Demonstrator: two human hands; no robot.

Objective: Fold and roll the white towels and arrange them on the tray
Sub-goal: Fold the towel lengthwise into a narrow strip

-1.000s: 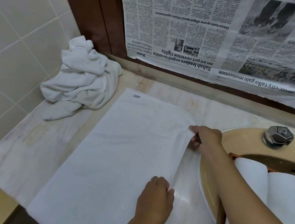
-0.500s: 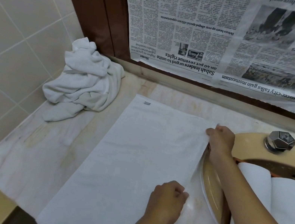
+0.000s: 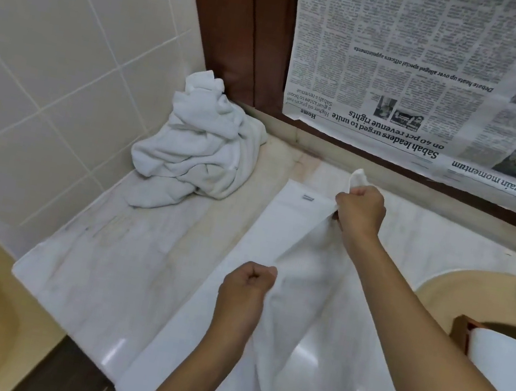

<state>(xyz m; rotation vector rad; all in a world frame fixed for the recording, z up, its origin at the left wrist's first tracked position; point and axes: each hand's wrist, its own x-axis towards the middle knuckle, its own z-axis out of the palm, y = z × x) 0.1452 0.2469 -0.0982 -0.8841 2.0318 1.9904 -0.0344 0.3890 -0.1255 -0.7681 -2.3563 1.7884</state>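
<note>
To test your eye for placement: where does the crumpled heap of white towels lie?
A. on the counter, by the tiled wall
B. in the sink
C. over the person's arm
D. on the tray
A: the crumpled heap sits on the counter against the tiled wall.

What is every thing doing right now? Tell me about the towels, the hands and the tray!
Flat towel, spread on the counter, right edge lifted by both hands.
Left hand, grips the lifted edge, near end.
Right hand, pinches the far corner.
Crumpled towels, heaped unfolded in the corner.
Rolled towel, rolled up, lying on the tray.
Tray, only a corner shows.
Newspaper, hanging upside down on the wall.
</note>
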